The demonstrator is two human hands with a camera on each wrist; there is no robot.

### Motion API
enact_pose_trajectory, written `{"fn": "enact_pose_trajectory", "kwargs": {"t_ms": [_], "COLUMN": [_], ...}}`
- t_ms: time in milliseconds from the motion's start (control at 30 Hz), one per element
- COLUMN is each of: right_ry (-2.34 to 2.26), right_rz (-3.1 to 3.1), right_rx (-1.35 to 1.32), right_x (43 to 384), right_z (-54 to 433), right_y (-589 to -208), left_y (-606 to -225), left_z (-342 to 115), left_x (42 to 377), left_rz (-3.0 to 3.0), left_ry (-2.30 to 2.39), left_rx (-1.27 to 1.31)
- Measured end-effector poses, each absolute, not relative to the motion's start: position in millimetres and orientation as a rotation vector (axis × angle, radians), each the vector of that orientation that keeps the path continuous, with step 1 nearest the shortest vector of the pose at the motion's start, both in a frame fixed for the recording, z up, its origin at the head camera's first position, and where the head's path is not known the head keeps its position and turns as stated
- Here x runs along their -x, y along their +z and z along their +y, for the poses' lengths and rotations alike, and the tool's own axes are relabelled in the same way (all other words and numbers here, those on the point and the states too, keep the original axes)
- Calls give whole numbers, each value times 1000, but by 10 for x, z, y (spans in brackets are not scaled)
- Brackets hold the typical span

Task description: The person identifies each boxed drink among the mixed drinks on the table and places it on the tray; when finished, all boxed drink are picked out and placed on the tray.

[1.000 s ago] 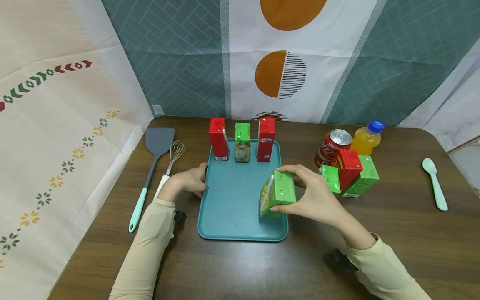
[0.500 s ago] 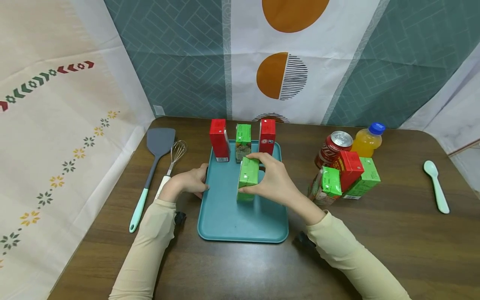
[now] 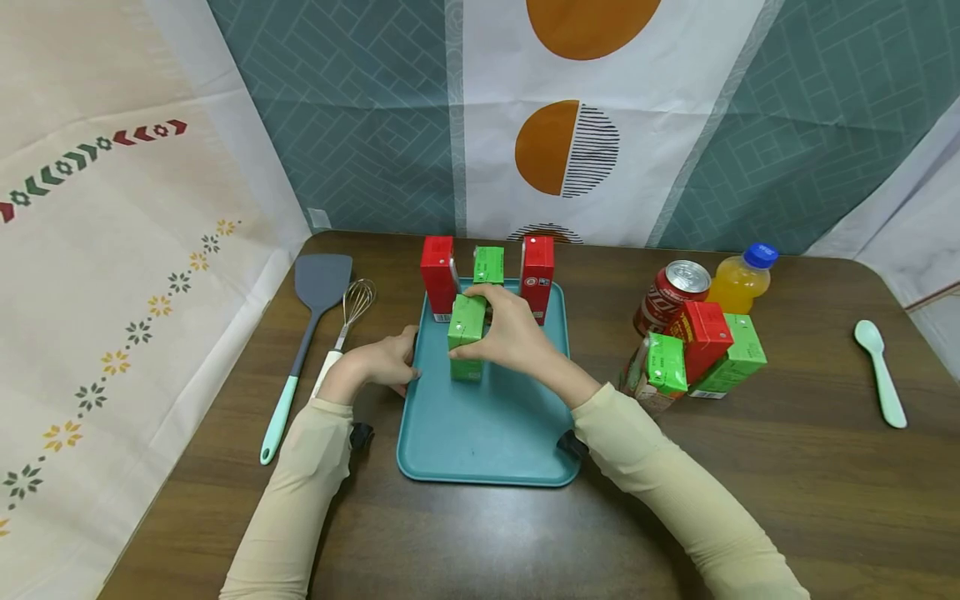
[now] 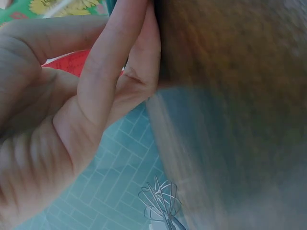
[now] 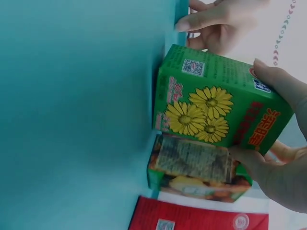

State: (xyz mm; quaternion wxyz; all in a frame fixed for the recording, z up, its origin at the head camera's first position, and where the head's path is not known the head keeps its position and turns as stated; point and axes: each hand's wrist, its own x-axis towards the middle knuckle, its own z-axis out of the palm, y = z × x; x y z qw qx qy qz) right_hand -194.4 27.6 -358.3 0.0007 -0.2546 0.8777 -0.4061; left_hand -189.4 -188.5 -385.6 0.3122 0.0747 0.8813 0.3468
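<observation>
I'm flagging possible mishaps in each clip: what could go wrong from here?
The flower-print carton in the right hand is close to the rear green carton and might nudge it. The left red carton stands at the far end of the tray, where a knock could tip it off. The right sleeve looks near the outer green carton and might brush it if the arm swings outward.

Over on the left, the spatula (image 3: pixel 301 350) and whisk (image 3: pixel 342 335) lie side by side; a pale spoon (image 3: pixel 880 372) sits far right, patterned cloth (image 3: pixel 375 125) hanging behind!
</observation>
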Motion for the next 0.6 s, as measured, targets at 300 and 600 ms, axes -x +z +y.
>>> {"fn": "enact_pose_trajectory", "kwargs": {"t_ms": [300,600], "right_ry": [-1204,-1159], "right_rz": [2707,2672], "right_rx": [880,858], "right_x": [1944,1984], "right_z": [73,-2], "right_y": [-3590,-3564], "left_y": [-3836,-3848], "left_z": [-1848,-1890], "left_x": [1902,1913], "left_rz": [2306,2306], "left_ry": [912,904], "left_rx": [-204,-197]}}
